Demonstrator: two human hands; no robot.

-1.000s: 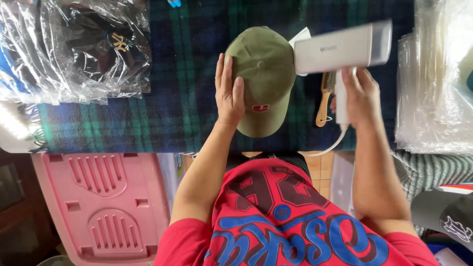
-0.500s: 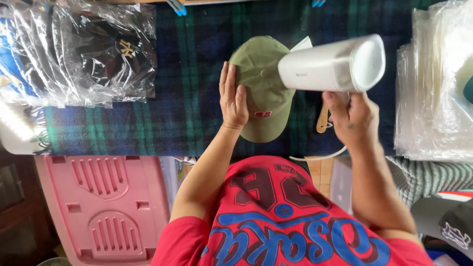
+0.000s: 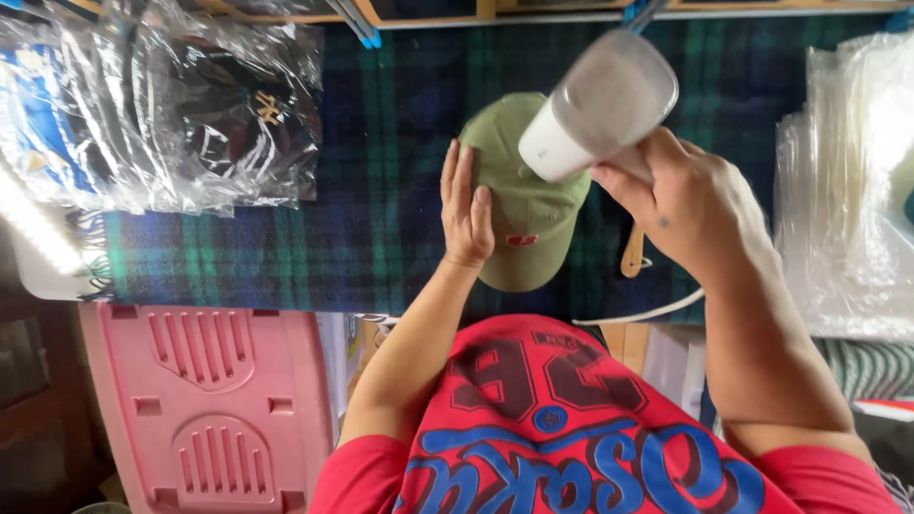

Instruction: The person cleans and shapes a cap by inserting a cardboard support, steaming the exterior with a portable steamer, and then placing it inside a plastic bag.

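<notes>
Worktop (image 3: 381, 238) is covered w/ a dark blue-green plaid cloth, seen from above; wooden strips run along the far edge.

Right hand (image 3: 700, 205) has its grip clamped round the handle of a white handheld appliance (image 3: 595, 105), prob. a steamer or dryer, fingers wrapped tight. The wide round nozzle end is raised toward the camera and blurred; the body tilts down toward the cap. A white cord (image 3: 647, 309) trails below the hand, across the near edge of the cloth.

Left hand (image 3: 466, 205) lies flat, fingers together & straight, palm down on the left side of an olive green cap (image 3: 528, 238); nothing gripped, just pressing. Cap sits crown-up near the middle of the worktop, touching the left hand, w/ a small red mark on its near part. Appliance is above the cap's far-right part; can't tell if they touch.

Just right of the cap, partly under the right hand, a wooden handle (image 3: 631, 252) lies on the cloth.

Further out: at far left, a pile of clear plastic bags (image 3: 171, 114) w/ dark clothing inside. At right, a stack of empty clear plastic sleeves (image 3: 843, 190). Near left, below the worktop edge, a pink plastic stool (image 3: 209, 400). Person wears a red shirt (image 3: 571, 428) w/ blue lettering
</notes>
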